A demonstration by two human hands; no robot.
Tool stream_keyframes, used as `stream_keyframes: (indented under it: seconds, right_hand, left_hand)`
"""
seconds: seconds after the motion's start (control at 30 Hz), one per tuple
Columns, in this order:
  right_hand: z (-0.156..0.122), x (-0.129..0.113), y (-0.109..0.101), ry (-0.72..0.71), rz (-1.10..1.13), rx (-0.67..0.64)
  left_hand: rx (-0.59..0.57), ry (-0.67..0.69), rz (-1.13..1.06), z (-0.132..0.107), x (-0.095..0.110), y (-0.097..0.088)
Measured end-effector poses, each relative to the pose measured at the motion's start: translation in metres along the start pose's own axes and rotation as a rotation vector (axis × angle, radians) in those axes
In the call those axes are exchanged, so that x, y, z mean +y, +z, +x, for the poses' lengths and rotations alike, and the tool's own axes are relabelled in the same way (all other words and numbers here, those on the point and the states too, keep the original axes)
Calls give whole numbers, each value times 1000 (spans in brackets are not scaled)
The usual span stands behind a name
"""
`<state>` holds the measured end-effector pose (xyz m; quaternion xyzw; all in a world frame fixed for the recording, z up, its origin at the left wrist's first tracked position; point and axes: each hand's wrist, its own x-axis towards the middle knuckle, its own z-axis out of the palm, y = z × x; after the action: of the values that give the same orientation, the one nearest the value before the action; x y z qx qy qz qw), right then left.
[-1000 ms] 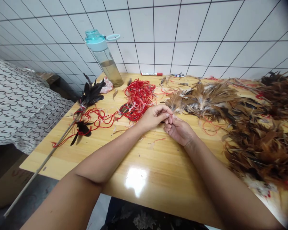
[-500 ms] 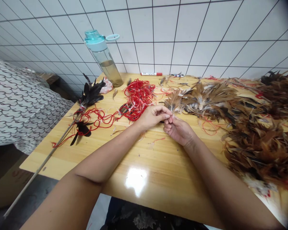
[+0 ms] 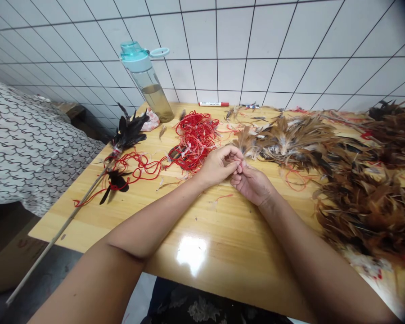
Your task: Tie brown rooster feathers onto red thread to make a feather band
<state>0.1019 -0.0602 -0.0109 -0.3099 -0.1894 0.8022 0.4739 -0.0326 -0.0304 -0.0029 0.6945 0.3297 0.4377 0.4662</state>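
Note:
My left hand (image 3: 218, 164) and my right hand (image 3: 253, 183) meet at the middle of a wooden table (image 3: 195, 234), fingertips pinched together at the base of a small brown feather bunch (image 3: 245, 143). Both hands are closed in a pinch on that bunch's stem end. A tangle of red string (image 3: 195, 137) lies just left of my left hand. A large heap of brown feathers (image 3: 364, 180) spreads to the right of my right hand.
A thin stick with black feathers (image 3: 121, 139) bound by red string lies at the table's left edge. A clear water bottle (image 3: 148, 81) with a teal lid stands at the back left. A red marker (image 3: 213, 104) lies by the tiled wall. A patterned cloth (image 3: 27, 144) sits left.
The hands stay in place; my left fingers have shifted slightly on the feather bunch. Nothing else has moved.

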Motion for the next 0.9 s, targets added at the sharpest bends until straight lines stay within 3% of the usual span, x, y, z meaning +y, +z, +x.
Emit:
stream_keyframes:
  seconds: [0.13, 0.27, 0.6, 0.9]
  right_hand:
    - [-1, 2, 2, -18, -37, -8]
    - [-2, 4, 3, -19, -60, -14]
    - [-4, 6, 6, 1, -30, -48]
    - [-4, 8, 8, 13, -22, -40]
  left_hand:
    - [127, 203, 360, -2, 0, 2]
    - [166, 328, 539, -2, -1, 3]
    - [237, 401, 661, -3, -6, 4]
    - [186, 413, 612, -1, -3, 3]
